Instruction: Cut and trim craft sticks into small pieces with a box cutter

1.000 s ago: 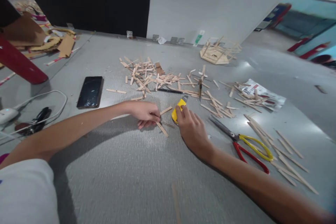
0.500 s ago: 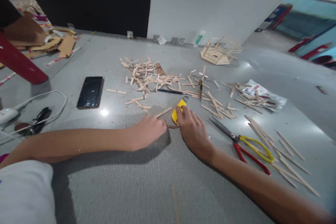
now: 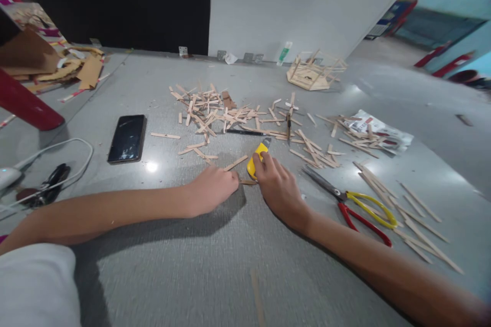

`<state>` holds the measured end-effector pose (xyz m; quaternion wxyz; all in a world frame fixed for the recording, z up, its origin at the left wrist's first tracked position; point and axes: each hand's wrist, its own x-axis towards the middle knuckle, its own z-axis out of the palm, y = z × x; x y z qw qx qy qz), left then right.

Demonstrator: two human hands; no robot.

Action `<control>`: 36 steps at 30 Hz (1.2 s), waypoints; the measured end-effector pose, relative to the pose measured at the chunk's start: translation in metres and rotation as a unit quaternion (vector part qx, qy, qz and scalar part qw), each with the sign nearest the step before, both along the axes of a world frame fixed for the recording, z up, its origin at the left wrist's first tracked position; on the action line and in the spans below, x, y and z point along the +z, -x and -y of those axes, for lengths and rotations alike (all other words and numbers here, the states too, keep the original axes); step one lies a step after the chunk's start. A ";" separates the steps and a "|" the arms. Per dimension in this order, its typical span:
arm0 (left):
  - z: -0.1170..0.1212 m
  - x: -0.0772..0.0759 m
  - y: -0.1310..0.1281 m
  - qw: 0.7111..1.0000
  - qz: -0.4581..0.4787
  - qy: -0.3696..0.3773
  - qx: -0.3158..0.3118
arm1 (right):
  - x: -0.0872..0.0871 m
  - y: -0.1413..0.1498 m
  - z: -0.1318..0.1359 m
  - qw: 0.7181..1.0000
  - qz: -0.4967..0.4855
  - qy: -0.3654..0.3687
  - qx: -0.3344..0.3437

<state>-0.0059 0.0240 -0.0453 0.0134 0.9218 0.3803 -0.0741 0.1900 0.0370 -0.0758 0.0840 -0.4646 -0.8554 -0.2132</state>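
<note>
My right hand is closed around a yellow utility knife, whose grey end points away from me. My left hand is closed, its fingertips on one end of a short wooden stick that lies on the grey table. The stick's other end reaches toward my right hand and the knife. Just beyond my left fingers lies another wooden stick. How the fingers grip the short stick is partly hidden.
A heap of cut wooden sticks lies ahead. Scissors with yellow and red handles and long sticks are at right. A phone and a white cable lie left. A stick frame stands at the back.
The view has shifted slightly, so the table's things appear a little further left. Both hands stay in nearly the same place, with the knife still in my right hand.
</note>
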 end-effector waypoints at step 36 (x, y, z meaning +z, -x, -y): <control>-0.061 0.016 0.031 0.842 0.182 0.505 0.047 | 0.041 -0.084 -0.079 0.984 -0.100 0.148 -0.016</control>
